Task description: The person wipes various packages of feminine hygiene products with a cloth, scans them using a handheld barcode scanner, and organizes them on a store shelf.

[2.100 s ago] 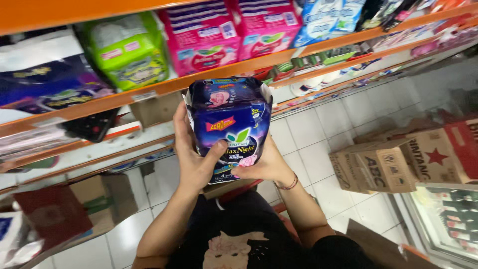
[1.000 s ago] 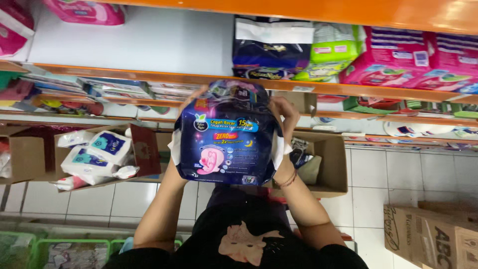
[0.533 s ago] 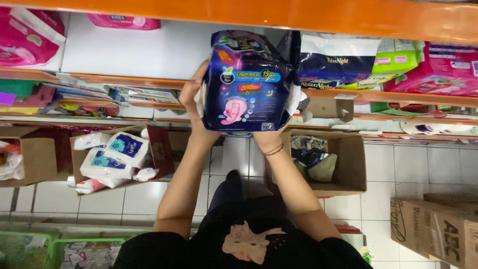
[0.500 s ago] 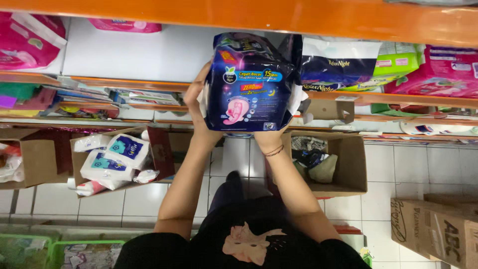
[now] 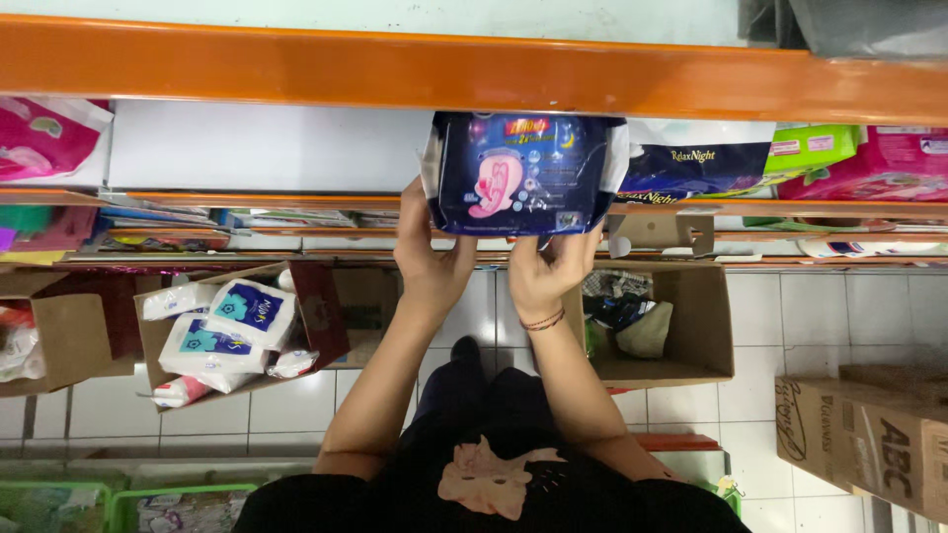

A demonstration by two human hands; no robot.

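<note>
A dark blue soft pack (image 5: pixel 518 173) with a pink pad picture lies on a white shelf, just under an orange shelf rail (image 5: pixel 474 74). My left hand (image 5: pixel 430 252) grips its near left edge. Its near right edge is held by my right hand (image 5: pixel 553 266), which wears a thin wrist band. A second dark blue pack (image 5: pixel 696 163) lies directly to the right of it on the same shelf. The white shelf surface (image 5: pixel 257 148) to the left of the pack is bare.
Green (image 5: pixel 825 148) and pink packs (image 5: pixel 889 168) fill the shelf's right end; another pink pack (image 5: pixel 44 138) is at far left. Open cardboard boxes (image 5: pixel 681 326) with goods stand on the tiled floor, one holding white and blue packs (image 5: pixel 222 331). Green baskets (image 5: pixel 118 503) sit bottom left.
Both hands have raised the dark blue pack and pushed it onto the shelf beside the other dark blue pack. Its top now sits under the orange rail.
</note>
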